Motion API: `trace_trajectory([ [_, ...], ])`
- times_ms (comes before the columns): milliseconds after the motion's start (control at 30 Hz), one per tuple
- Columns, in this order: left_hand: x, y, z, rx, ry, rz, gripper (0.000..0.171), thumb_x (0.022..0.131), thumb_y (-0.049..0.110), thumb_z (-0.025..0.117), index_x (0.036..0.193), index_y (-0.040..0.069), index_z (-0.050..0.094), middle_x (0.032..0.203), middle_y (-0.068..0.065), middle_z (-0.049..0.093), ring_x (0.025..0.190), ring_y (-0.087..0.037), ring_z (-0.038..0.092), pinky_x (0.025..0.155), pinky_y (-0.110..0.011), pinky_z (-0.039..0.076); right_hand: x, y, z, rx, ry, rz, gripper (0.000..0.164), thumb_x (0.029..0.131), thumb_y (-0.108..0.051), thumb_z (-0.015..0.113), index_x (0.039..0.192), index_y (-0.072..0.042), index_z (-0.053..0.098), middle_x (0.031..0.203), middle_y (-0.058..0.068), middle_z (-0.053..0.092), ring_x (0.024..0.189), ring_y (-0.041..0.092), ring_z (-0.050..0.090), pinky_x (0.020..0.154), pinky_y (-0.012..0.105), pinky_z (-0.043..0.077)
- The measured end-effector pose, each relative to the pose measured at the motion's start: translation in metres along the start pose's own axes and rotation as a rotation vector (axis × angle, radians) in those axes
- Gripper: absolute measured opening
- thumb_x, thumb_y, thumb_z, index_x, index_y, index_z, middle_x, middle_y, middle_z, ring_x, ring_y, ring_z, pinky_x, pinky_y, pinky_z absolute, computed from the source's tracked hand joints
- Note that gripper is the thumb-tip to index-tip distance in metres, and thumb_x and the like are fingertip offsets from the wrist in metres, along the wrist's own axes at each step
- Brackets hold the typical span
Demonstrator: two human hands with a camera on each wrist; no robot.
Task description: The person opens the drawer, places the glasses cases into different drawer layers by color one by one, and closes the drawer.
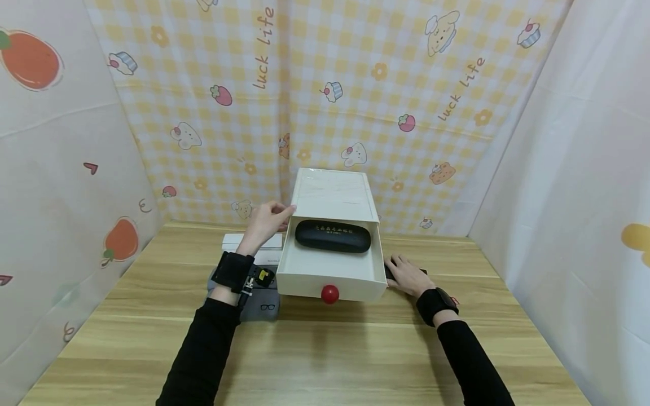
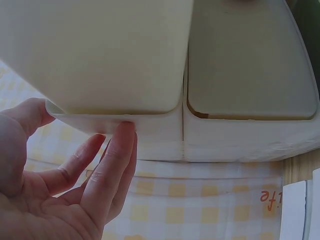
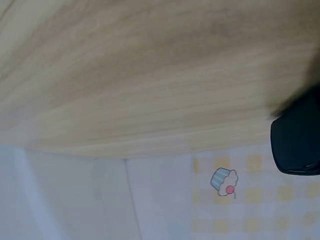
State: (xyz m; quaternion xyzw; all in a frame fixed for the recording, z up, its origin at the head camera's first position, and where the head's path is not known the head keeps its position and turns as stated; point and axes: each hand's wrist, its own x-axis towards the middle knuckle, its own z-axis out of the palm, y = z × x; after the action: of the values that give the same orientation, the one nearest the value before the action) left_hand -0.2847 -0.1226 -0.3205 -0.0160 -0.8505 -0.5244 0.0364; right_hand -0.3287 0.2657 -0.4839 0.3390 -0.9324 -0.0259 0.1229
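Left hand (image 1: 266, 223) pinches the drawer cabinet (image 1: 333, 194) at one edge, seemingly steadying it, while the right hand (image 1: 408, 276) grips a black case (image 3: 298, 135).

Head view bright, evenly lit; soft shadows lower centre on worktop (image 1: 330, 361). Wrist views dimmer, right soft.

Here you are in black sleeves (image 1: 203, 351), fabric running right to the wrists! Your left hand (image 1: 264, 224) has a broad black strap (image 1: 232, 272), dark module (image 1: 268, 281) with yellow patch (image 1: 263, 276); your right hand (image 1: 408, 276), a black band (image 1: 431, 306), red-edged tag (image 1: 455, 301) peeking out!
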Motion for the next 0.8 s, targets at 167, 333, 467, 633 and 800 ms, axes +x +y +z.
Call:
trace_trajectory([
  [167,0.000,0.001,0.000,-0.003,-0.003,0.001,0.046,0.095,0.037,0.056,0.119,-0.001,0.057,0.109,-0.022,0.064,0.095,-0.032,0.067,0.080,-0.032,0.058,0.002,0.007,-0.014,0.057,0.044,0.032,0.063,0.088,-0.039,0.064,0.135,0.001,0.047,0.110,0.020,0.055,0.101,0.036,0.057,0.085,0.050,0.050],
  [333,0.000,0.002,-0.001,0.001,-0.009,0.000,0.046,0.095,0.037,0.056,0.119,-0.002,0.057,0.112,-0.022,0.064,0.098,-0.035,0.067,0.080,-0.033,0.058,0.005,0.015,-0.034,0.095,0.080,0.054,0.064,0.088,-0.039,0.064,0.134,0.002,0.048,0.112,0.023,0.055,0.102,0.040,0.057,0.085,0.051,0.050],
  [467,0.000,0.002,0.000,0.003,-0.011,0.001,0.046,0.095,0.038,0.056,0.118,-0.002,0.057,0.112,-0.022,0.064,0.099,-0.036,0.066,0.080,-0.034,0.058,0.006,0.022,-0.049,0.076,0.176,0.023,0.064,0.084,-0.032,0.070,0.132,0.004,0.050,0.106,0.024,0.057,0.094,0.039,0.059,0.079,0.050,0.051],
  [633,0.000,0.001,0.000,0.005,-0.004,0.001,0.046,0.095,0.038,0.056,0.118,-0.002,0.057,0.111,-0.022,0.064,0.098,-0.034,0.066,0.080,-0.033,0.058,0.004,0.028,-0.068,0.044,0.233,-0.015,0.067,0.081,-0.031,0.073,0.132,0.004,0.050,0.099,0.021,0.057,0.080,0.031,0.054,0.069,0.043,0.048],
  [800,-0.001,0.001,-0.001,0.009,0.000,0.007,0.046,0.095,0.038,0.055,0.118,-0.002,0.058,0.110,-0.022,0.064,0.095,-0.031,0.067,0.079,-0.031,0.058,0.002,0.033,-0.090,0.023,0.243,-0.025,0.066,0.084,-0.037,0.069,0.133,0.003,0.049,0.100,0.019,0.055,0.081,0.028,0.051,0.069,0.040,0.044],
])
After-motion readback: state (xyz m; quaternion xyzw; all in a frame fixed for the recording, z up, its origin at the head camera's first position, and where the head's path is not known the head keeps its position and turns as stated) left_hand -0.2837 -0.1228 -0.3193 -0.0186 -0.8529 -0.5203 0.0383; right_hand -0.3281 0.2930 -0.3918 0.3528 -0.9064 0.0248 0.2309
